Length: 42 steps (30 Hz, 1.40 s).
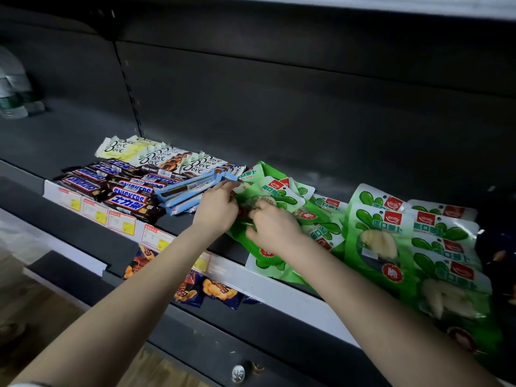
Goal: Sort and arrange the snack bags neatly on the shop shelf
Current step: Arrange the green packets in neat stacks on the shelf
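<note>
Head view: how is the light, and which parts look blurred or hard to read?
Head view: dim light, back panel nearly black; small glare on the green bags; bottles at far left blurred; price tags too soft to read.

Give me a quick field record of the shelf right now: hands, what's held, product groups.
left hand: pinches green bag
right hand: grips the same green bag
Snickers bars: front left of shelf
Dove bars: behind the Snickers bars
blue bars: between Snickers bars and the hands
green bag pile: right side, overlapping, uneven
</note>
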Each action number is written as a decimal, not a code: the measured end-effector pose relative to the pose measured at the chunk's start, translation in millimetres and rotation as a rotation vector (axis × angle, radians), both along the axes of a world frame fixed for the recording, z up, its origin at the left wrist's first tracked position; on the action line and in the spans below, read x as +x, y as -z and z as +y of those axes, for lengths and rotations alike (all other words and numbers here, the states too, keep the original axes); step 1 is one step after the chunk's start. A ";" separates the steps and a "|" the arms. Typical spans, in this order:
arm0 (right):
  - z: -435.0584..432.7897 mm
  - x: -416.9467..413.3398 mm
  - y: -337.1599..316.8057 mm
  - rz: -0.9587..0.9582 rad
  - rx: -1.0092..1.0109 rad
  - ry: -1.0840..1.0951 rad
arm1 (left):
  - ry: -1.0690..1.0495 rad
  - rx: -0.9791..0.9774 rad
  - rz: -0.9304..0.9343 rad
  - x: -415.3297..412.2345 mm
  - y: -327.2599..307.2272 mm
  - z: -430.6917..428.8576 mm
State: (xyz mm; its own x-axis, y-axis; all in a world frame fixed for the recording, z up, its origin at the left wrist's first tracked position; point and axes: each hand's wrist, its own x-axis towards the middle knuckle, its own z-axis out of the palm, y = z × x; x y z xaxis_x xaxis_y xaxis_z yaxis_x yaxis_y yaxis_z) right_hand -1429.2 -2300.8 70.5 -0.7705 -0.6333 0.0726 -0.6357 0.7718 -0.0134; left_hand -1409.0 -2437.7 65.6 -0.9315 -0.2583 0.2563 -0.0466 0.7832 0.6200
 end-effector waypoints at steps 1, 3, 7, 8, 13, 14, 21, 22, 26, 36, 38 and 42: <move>0.7 1.2 0.7 0.003 -0.015 -0.005 | 0.004 -0.004 0.012 0.9 0.0 -0.1; 2.6 1.0 1.4 -0.030 -0.081 -0.020 | 0.003 -0.011 0.029 3.1 0.2 -2.6; 8.7 -1.5 -6.2 -0.132 -0.394 -0.009 | -0.036 0.031 0.022 4.4 -1.5 -9.6; 10.6 -1.5 -9.0 -0.124 -0.471 -0.005 | -0.053 0.064 0.024 4.2 -3.6 -8.8; 27.6 -1.1 -14.4 0.109 -0.670 -0.012 | -0.124 0.483 -0.017 -0.9 -21.3 3.5; 31.9 -0.8 -15.2 0.175 -0.686 -0.041 | -0.110 0.686 -0.066 -2.5 -26.4 8.3; 74.2 5.2 -7.0 0.198 -0.599 -0.252 | 0.066 1.288 -0.118 -13.2 -32.5 38.4; 82.8 4.7 -6.0 0.136 -0.581 -0.246 | 0.091 1.260 -0.112 -14.4 -30.4 40.7; 111.9 5.7 -4.2 0.049 -0.610 -0.158 | 0.288 1.168 -0.054 -15.1 -26.2 57.0; 161.0 7.8 -23.8 -0.560 -1.245 0.391 | 0.585 1.079 -0.015 -15.7 -28.8 121.8; 169.1 8.6 -17.2 -0.485 -1.219 0.421 | 0.618 1.074 -0.017 -17.4 -25.0 133.1; 191.9 15.0 -8.1 -0.398 -1.173 0.473 | 0.532 1.078 -0.039 -24.2 -17.7 145.4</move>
State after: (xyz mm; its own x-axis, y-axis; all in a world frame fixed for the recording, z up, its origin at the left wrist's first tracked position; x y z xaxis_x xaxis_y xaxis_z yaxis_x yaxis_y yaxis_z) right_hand -1414.2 -2108.9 78.6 -0.9940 -0.0174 0.1082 -0.1081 0.3195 -0.9414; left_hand -1433.1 -2292.3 83.3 -0.9888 0.0968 0.1138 0.0914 -0.2103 0.9734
